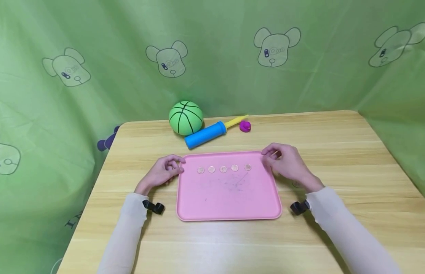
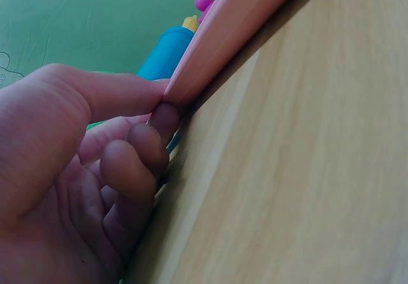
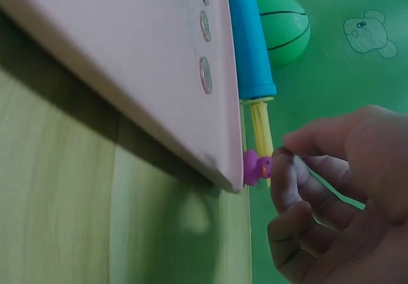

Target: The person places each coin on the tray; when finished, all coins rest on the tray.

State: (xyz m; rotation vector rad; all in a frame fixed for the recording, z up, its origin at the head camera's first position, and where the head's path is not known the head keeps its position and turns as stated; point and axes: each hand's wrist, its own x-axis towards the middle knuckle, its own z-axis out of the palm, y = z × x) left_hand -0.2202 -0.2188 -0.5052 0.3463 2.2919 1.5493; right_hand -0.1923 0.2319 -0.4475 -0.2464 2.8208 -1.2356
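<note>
Five coins [image 1: 223, 169] sit in a loose row across the far half of a pink tray [image 1: 229, 201], which lies flat on the desk [image 1: 336, 152] in the head view. The left hand [image 1: 163, 174] is at the tray's far left corner and the right hand [image 1: 286, 163] at its far right corner; a green ball [image 1: 186, 118], blue pump [image 1: 206, 134] and small purple toy [image 1: 245, 126] lie behind.

From the left wrist, thumb and fingers [image 2: 150, 147] pinch the tray's rim [image 2: 236, 35], a closed grip.

From the right wrist, the right hand's fingers [image 3: 287, 188] curl beside the corner [image 3: 220, 166], not touching it and holding nothing.

Judging by its thin rim, the tray looks light and somewhat flexible; it is best held at opposite edges and kept level, since the coins would slide.
</note>
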